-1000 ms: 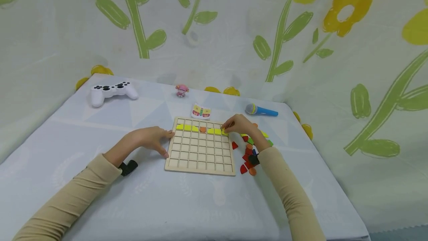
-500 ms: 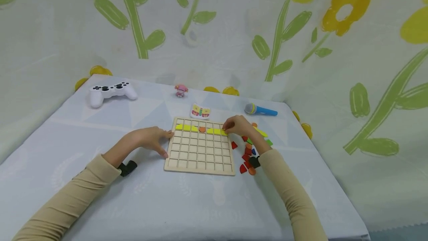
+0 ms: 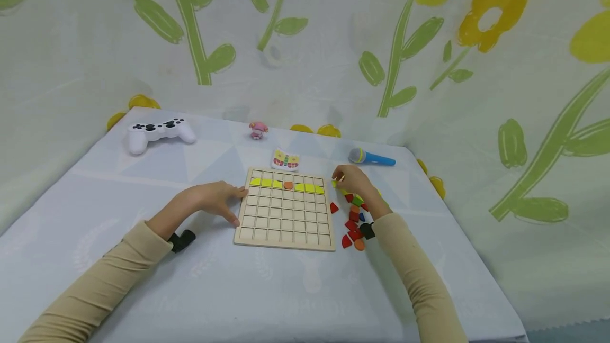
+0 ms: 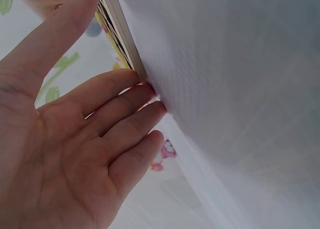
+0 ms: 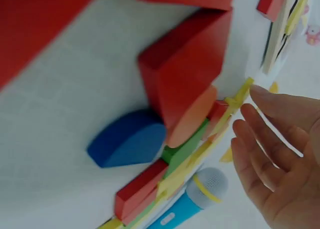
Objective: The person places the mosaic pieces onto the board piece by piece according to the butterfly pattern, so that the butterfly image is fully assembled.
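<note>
In the head view, a wooden grid board (image 3: 287,222) lies mid-table. Its second row from the far side holds several yellow pieces (image 3: 310,188) and an orange round piece (image 3: 288,186). My left hand (image 3: 216,200) touches the board's left edge, fingers extended, thumb apart. The left wrist view shows the fingertips against the board's side (image 4: 125,36). My right hand (image 3: 353,180) is over loose pieces just right of the board. A yellow piece (image 5: 243,90) lies by its thumb tip; the right wrist view shows loosely bent fingers, apart from the thumb, with no clear grip.
Red blocks (image 5: 192,64), a blue block (image 5: 130,139) and green pieces lie right of the board. Beyond it are a butterfly pattern card (image 3: 286,160), a pink figurine (image 3: 258,130) and a toy microphone (image 3: 373,156). A white game controller (image 3: 161,132) lies far left.
My right hand has moved right, from the end of the yellow row to the loose pieces beside the board. The rightmost yellow piece in the row is now uncovered. My left hand stays put.
</note>
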The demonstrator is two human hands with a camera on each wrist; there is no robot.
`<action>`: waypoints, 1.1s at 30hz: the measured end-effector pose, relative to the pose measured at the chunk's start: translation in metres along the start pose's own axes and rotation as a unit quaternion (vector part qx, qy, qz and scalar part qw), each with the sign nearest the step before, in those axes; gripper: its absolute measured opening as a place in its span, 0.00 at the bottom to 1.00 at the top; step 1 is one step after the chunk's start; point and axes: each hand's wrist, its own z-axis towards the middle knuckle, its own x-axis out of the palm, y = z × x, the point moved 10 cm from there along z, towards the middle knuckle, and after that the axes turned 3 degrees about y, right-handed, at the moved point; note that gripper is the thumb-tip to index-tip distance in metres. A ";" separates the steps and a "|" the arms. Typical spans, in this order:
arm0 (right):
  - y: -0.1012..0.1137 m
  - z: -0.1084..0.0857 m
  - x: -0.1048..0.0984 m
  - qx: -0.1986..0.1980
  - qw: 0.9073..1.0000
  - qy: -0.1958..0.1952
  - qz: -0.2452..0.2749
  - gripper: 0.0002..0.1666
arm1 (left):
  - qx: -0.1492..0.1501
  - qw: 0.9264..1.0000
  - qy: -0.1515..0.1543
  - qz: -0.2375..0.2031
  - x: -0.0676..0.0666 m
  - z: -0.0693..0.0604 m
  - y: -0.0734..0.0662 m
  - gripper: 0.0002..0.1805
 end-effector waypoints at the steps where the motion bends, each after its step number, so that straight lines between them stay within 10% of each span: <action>1: -0.002 0.000 0.001 0.006 1.000 0.002 0.000 0.10 | 0.001 1.000 0.000 0.000 0.000 0.000 0.000 0.51; 15: -0.002 -0.003 -0.006 -0.004 0.999 -0.031 0.028 0.05 | 0.003 1.000 0.001 0.006 0.002 0.007 0.000 0.49; 33: 0.095 0.001 0.002 -0.123 0.982 -0.043 0.133 0.07 | -0.036 0.999 0.001 0.019 0.001 0.002 0.000 0.51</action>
